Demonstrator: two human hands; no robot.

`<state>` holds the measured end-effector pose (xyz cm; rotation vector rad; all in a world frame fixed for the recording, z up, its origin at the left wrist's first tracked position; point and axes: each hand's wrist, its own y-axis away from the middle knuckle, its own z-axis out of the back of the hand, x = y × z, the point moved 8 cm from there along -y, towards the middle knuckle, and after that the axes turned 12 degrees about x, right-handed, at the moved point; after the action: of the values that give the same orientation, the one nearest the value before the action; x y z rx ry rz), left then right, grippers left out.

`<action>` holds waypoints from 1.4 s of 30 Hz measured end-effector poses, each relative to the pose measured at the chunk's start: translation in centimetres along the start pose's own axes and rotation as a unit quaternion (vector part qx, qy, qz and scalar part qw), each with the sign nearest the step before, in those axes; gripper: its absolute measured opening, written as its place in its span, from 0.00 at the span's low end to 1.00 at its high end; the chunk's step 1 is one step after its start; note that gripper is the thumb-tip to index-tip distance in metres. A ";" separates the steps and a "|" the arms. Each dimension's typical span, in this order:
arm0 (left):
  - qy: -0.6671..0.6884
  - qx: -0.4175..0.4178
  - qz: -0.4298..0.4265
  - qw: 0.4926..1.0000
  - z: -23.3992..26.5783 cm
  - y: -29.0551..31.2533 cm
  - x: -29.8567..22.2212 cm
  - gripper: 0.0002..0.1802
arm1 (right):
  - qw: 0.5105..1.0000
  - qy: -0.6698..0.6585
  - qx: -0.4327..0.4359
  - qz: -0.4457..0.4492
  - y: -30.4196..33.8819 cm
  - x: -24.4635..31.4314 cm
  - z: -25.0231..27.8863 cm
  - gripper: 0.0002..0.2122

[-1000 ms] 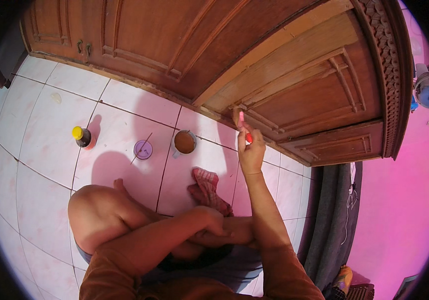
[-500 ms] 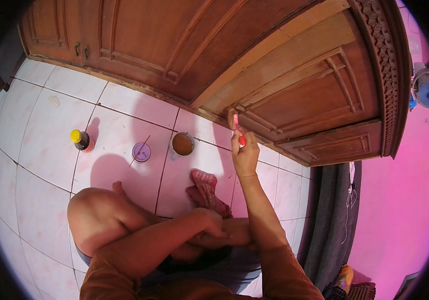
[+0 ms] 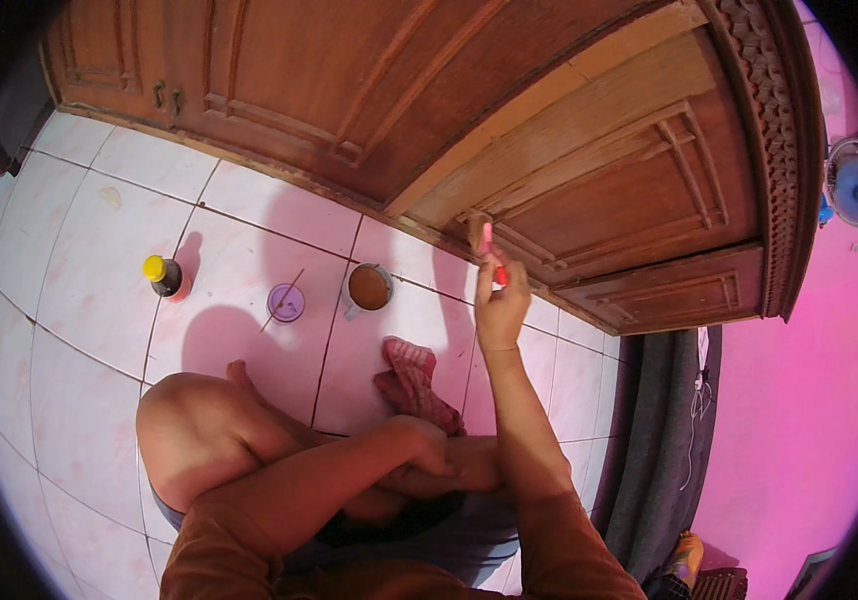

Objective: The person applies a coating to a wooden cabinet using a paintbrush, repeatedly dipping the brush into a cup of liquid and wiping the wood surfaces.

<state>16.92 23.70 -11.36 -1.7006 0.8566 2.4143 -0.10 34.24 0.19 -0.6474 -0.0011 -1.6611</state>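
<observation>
My right hand (image 3: pixel 504 312) is closed around a brush (image 3: pixel 488 240) with a pink and red handle. The brush head is held at the bottom left part of the wooden cabinet's right panel (image 3: pixel 609 205), where a pale tan patch shows. My left forearm lies across my crossed legs, and my left hand (image 3: pixel 417 442) rests by my shin with its fingers hidden. On the floor in front of me stand a mug (image 3: pixel 369 288) of brown liquid and a small purple cup (image 3: pixel 287 302) with a thin stick in it. A crumpled red checked cloth (image 3: pixel 412 378) lies nearer.
A dark bottle (image 3: pixel 166 280) with a yellow cap stands at the left on the white tiled floor (image 3: pixel 89 300). The wooden cabinet (image 3: pixel 299 75) spans the far side. At the right are a dark grey cushion-like piece (image 3: pixel 649 430), a white cable (image 3: pixel 699 400) and a fan (image 3: pixel 856 182).
My right hand and the brush have moved slightly to the right along the cabinet's lower edge. My left arm and the things on the floor stay put.
</observation>
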 end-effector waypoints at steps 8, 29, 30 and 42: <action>0.045 0.062 0.051 0.996 -0.7 0.2 0.4 0.50 | 0.997 0.002 0.024 0.068 1.5 2.9 2.9 0.11; -0.006 0.069 0.037 0.997 -0.5 0.3 -0.1 0.54 | 0.960 0.138 0.126 0.209 -0.4 4.4 2.9 0.13; -0.017 0.056 0.021 0.998 -0.4 0.2 -0.3 0.54 | 0.950 0.127 0.164 0.235 0.1 4.3 1.9 0.12; -0.020 0.041 -0.024 0.999 -0.4 -0.4 -0.2 0.51 | 0.956 0.160 0.167 0.179 -1.9 4.6 2.2 0.14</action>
<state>17.55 23.93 -11.43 -1.6198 0.8847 2.3407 -1.15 31.23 4.55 -0.1072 0.0632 -1.3528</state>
